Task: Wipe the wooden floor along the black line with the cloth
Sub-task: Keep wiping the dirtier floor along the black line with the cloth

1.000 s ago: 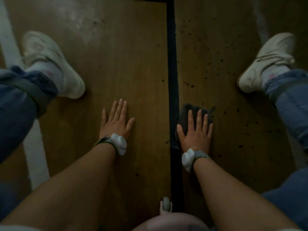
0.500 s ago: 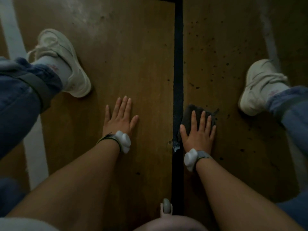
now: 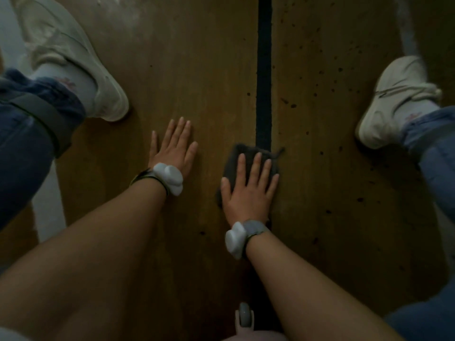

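The cloth (image 3: 232, 163) is a small dark rag lying flat on the wooden floor (image 3: 197, 70), across the near visible end of the black line (image 3: 264, 70). Most of it sits left of the line and its right edge reaches just past it. A loose tail of fabric sticks out at its far right corner. It looks soft, thin and light, so it would likely bunch or slide out from under a light touch. It is best driven by pressure from above, with the palm on its near half and the fingers spread over the far half.

That is how the right hand (image 3: 248, 193) has it. The grip is flat and wide, with straight fingers (image 3: 256, 168) pressing the cloth down and nothing curled round it. Only the far edge and the left edge of the cloth show.

The left hand (image 3: 174, 148) rests palm-down on bare wood to the left of the line, well apart from the cloth. Its grip is also spread flat and holds nothing, and it seems to be propping the body.

Each wrist carries a white device (image 3: 170, 178). Dark specks (image 3: 293, 105) dot the boards right of the line, further away than the cloth. A pale shoe (image 3: 73, 62) stands far left and another (image 3: 394, 99) far right. A white stripe (image 3: 46, 205) runs along the left edge.
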Motion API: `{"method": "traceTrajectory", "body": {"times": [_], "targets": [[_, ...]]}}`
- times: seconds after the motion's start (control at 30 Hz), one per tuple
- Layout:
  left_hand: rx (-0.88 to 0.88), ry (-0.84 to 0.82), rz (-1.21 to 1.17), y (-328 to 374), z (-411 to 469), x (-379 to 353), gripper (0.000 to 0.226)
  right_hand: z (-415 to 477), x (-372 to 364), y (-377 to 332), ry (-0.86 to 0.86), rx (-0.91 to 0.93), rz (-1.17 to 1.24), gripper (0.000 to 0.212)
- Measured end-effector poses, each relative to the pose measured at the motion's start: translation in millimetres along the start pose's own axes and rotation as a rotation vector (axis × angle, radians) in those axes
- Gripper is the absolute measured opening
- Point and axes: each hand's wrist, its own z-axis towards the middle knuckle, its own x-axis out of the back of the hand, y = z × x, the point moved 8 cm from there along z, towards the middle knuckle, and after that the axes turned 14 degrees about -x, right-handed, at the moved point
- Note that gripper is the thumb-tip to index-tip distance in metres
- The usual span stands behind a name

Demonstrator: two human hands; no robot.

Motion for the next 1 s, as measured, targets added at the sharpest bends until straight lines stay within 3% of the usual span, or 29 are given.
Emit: {"method": "traceTrajectory", "body": {"times": [0.13, 0.4, 0.77, 1.0], "targets": [[-0.019, 0.076, -0.086, -1.8, 1.0, 11.8, 0.053, -44.8, -20.6, -46.0, -0.080, 0.212, -0.027, 0.069], [-0.023, 0.076, -0.017, -3.3, -40.8, -3.7, 0.061, -41.7, -23.3, -31.7, -0.087, 0.338, -0.073, 0.072], [-0.037, 0.024, 0.120, 7.9, -60.3, -29.4, 0.068, 11.1, 7.5, 118.0, -0.015, -0.119, -0.007, 0.067], [-0.022, 0.030, 0.127, 10.1, -61.5, -31.6, 0.067, 11.1, 6.9, 121.8, 0.034, -0.150, 0.007, 0.074]]}}
